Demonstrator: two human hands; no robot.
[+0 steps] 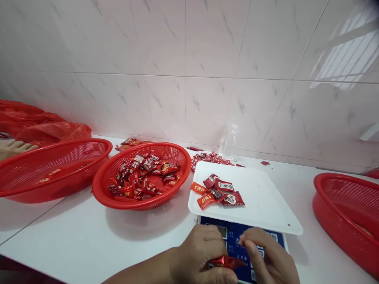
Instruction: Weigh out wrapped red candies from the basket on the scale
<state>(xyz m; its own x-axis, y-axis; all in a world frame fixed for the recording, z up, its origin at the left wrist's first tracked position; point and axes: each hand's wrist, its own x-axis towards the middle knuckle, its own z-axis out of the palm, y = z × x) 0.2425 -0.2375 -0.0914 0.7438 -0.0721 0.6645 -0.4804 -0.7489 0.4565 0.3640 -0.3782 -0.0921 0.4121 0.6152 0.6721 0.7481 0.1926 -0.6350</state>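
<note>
My left hand (198, 256) and my right hand (271, 260) are at the bottom edge, in front of a blue scale (237, 236). Together they pinch one red wrapped candy (226, 261) between their fingers, both closed on it. The scale's white tray (266, 205) holds a small heap of red wrapped candies (217, 193) on its left half. A red mesh basket (174, 157) left of the scale holds several more candies (139, 177).
A second red basket (44, 165) sits at far left with another person's hand (13, 148) behind it and red plastic bags (38, 124) beyond. A third red basket (349, 213) is at right. Loose candies (211, 158) and a clear bottle (230, 142) lie by the tiled wall.
</note>
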